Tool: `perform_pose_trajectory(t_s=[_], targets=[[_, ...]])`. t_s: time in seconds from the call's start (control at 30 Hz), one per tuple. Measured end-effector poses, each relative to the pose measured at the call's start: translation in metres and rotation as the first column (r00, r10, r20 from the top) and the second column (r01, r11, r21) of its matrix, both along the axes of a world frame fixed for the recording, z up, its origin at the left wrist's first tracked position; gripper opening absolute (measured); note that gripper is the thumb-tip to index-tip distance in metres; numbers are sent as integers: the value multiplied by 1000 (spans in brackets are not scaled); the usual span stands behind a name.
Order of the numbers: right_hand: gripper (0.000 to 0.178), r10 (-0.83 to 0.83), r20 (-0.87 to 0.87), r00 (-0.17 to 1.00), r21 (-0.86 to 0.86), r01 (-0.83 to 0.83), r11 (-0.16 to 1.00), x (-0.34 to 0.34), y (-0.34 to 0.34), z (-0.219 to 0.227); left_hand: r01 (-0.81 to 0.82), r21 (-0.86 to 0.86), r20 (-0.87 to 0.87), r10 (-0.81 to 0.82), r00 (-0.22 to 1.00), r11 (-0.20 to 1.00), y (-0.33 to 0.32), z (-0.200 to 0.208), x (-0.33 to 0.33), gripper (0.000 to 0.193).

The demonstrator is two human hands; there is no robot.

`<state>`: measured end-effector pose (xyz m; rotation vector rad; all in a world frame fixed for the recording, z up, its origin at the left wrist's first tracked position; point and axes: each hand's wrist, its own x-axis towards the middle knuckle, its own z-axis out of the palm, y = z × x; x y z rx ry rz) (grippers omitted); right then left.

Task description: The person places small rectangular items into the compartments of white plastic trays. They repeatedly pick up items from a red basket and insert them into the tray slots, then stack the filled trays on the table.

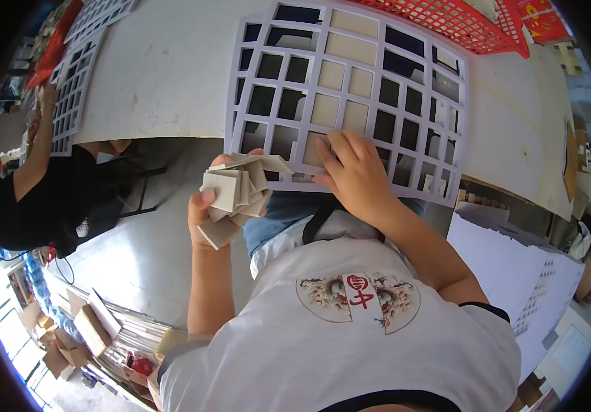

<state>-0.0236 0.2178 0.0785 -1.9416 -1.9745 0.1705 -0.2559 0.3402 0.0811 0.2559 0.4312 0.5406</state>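
Note:
A loose bundle of small cream-grey cardboard squares [225, 191] is gripped in my left hand [201, 209], thumb on top and the pieces fanned at uneven angles. It is held just left of the near edge of a white lattice panel [381, 41] lying on the table. Over the panel's near middle cells rests my right hand [364, 175], fingers apart, their tips at a cream square [314, 147] within one cell. Cream pieces [354, 47] fill several cells of the middle columns. Dark and grey patches show through the cells at both sides.
A red perforated basket [453, 27] stands along the panel's far edge on the white table [165, 75]. At the left, a person in black [27, 196] reaches toward another lattice panel [75, 86]. A large white box [508, 275] stands at my right.

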Motion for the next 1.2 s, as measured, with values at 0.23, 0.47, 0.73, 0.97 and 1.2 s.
perform_pose_trajectory(t_s=[0.23, 0.47, 0.73, 0.97, 1.2], targets=[[35, -72, -635, 769, -51, 52, 997, 11, -6, 30, 109, -111, 34, -106, 994, 988, -21, -2, 25, 62], [35, -209, -523, 827, 104, 305, 947, 48, -13, 23, 252, -162, 36, -249, 968, 954, -34, -9, 38, 59], [11, -423, -645, 637, -248, 349, 904, 46, 3, 10, 357, -218, 8, -364, 931, 909, -59, -16, 51, 60], [11, -195, -445, 874, -83, 176, 981, 44, -8, -3, 334, -243, 23, -338, 941, 911, -60, -17, 55, 59], [26, -1, -608, 794, 43, 34, 998, 30, -28, 38, 372, -229, -29, -389, 921, 900, -56, -8, 54, 57]])
